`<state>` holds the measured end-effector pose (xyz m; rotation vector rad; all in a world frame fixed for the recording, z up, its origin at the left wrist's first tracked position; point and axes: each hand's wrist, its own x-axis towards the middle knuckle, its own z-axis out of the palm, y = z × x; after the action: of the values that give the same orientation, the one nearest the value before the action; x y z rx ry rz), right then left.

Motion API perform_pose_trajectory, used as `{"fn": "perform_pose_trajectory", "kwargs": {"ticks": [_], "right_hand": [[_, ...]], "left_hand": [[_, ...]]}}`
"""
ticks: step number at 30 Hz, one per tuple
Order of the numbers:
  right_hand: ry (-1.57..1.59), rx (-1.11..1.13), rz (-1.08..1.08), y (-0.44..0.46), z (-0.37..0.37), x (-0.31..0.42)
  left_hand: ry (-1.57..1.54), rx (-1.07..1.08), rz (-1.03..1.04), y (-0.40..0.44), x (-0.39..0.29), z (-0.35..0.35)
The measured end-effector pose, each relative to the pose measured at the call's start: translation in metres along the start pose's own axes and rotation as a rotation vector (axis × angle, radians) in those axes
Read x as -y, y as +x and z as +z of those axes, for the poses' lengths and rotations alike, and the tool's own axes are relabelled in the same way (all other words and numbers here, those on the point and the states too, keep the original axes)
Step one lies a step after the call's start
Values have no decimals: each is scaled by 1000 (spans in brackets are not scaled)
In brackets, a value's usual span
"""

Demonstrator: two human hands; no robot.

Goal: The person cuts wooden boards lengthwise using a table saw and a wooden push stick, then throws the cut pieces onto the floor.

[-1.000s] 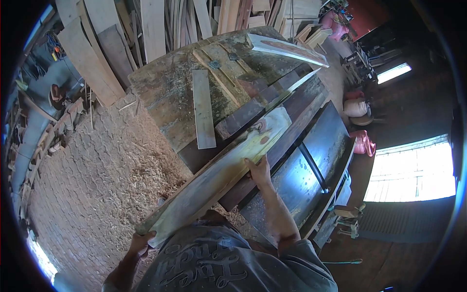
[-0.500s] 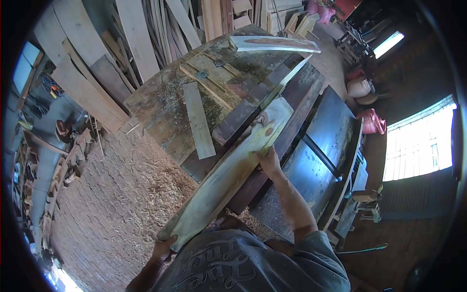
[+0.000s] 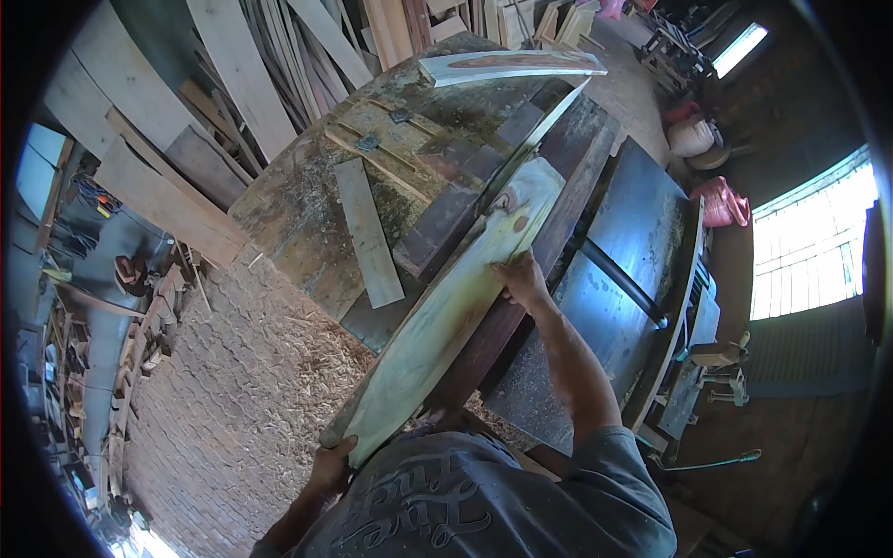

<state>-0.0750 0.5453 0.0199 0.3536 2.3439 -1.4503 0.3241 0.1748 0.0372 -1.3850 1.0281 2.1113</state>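
A long pale board (image 3: 437, 321) with a dark knot near its far end lies slantwise over the near edge of the worktable (image 3: 298, 214). My left hand (image 3: 332, 465) grips its near end, thumb on top. Farther along, my right hand (image 3: 523, 282) holds the board's right edge, thumb on the upper face and fingers at the side. The board's left side runs along a dark wooden fence (image 3: 446, 228). Beneath its right side is a dark reddish beam (image 3: 558, 209).
A short plank (image 3: 369, 232) and a pale-edged board (image 3: 512, 65) lie on the worktable. To the right stands a dark metal table (image 3: 605, 288) with a black bar. Tall boards (image 3: 246, 79) lean behind; shavings (image 3: 326, 363) cover the floor.
The view has turned and shifted, so the surroundings sit differently in it. The board appears slightly farther forward along the fence, with both my hands still on it.
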Motion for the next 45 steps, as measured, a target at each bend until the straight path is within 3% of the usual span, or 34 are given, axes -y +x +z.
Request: {"fn": "perform_pose_trajectory", "kwargs": {"ticks": [7,9,15,35,38,40,44,45], "right_hand": [[-26,0,13,27,-16,-3],[-27,9,16,32,-19,-3],[-23,14,-4,48,-33,0],[-13,7,-65,105,-75,2],[-29,-27,-84,109,-80,5],[-23,-24,-88,112,-84,8],[9,-10,-86,125,-91,7],[21,-14,-62,126,-93,8]], "left_hand": [[30,22,20,13,-6,15],[140,-85,-35,16,-8,19],[-23,69,55,41,4,25],[17,2,77,80,-7,78],[30,74,105,96,-4,78],[158,109,235,132,10,64],[-32,220,143,83,-19,117],[-2,163,121,81,-22,121]]}}
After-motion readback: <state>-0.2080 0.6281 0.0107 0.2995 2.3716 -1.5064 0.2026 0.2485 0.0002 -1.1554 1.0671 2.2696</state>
